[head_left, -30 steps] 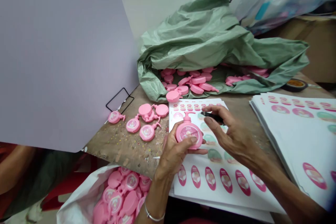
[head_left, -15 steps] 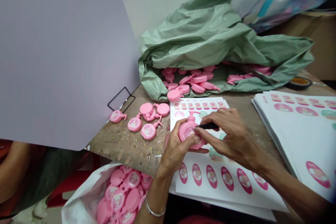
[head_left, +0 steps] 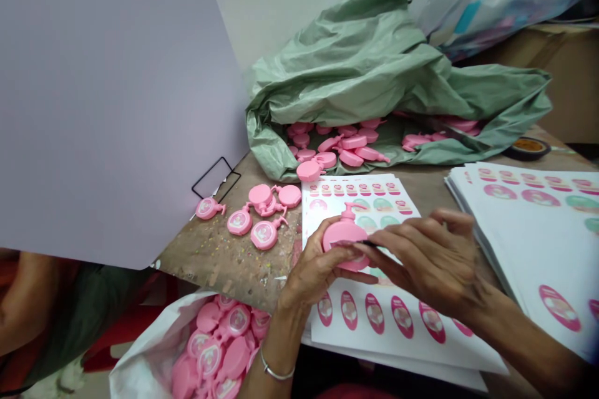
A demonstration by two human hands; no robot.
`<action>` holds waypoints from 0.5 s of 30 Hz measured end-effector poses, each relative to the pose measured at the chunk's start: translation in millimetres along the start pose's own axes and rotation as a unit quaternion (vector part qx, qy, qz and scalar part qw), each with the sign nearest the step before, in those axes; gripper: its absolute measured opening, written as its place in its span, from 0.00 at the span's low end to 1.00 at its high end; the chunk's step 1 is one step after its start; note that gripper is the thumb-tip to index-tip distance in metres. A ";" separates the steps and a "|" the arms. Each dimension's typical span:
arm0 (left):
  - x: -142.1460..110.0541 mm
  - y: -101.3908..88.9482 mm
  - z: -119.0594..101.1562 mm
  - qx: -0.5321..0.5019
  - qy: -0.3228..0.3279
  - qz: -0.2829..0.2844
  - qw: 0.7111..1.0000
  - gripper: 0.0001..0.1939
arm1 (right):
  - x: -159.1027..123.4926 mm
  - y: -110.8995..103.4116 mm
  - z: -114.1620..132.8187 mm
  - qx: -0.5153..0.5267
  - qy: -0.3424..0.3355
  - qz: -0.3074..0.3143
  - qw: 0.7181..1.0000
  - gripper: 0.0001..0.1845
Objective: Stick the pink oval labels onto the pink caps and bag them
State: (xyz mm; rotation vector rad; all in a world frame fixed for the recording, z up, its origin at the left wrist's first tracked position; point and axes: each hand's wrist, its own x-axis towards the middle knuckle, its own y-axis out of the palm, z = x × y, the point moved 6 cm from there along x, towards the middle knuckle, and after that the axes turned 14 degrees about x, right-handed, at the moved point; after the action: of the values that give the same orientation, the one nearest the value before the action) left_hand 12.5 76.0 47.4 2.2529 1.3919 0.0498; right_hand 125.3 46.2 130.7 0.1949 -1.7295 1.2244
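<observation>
My left hand [head_left: 311, 268] grips a small pink pump bottle [head_left: 345, 234] upright above the sticker sheets [head_left: 349, 196], its nozzle pointing right. In my right hand [head_left: 425, 259] is a slim black tool [head_left: 372, 243], mostly hidden by the fingers; its exact kind cannot be made out. At the bottle's front, a thin label seen nearly edge-on lies between the tool and my left thumb; whether it touches the bottle is unclear. Several pink bottles lie left of my hands, including a labelled one [head_left: 266, 234] nearby.
A green sack [head_left: 337, 81] with pink bottles spreads across the back of the table [head_left: 219, 255]. At lower left hangs a white bag [head_left: 145, 349] of labelled bottles. On the right lies another sheet stack [head_left: 519, 243], with a tape roll [head_left: 528, 148] behind. A person's arm [head_left: 23, 305] shows far left.
My right hand has moved slightly right and down, and the black tool now points more level. The label, facing me on the bottle before, now appears edge-on. The bottle has shifted slightly right.
</observation>
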 end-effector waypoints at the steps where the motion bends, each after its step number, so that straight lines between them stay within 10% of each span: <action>1: 0.6 0.3 -0.7 0.002 -0.001 0.000 1.000 0.25 | -0.9 3.2 -3.2 -0.019 0.017 0.010 1.000 0.10; 7: 2.3 2.4 -0.4 -0.001 -0.008 0.001 1.000 0.22 | -9.4 5.0 -44.2 -0.142 0.198 0.030 0.969 0.17; 15: 1.1 0.9 10.0 -0.030 -0.030 -0.042 0.998 0.26 | -30.1 50.6 -46.7 0.319 0.424 0.061 0.845 0.48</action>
State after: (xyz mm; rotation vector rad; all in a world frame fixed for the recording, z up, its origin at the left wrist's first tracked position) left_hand 16.6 72.8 38.8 2.1278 1.4328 -0.0045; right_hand 138.8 96.3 76.3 -0.0777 -0.5417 1.6227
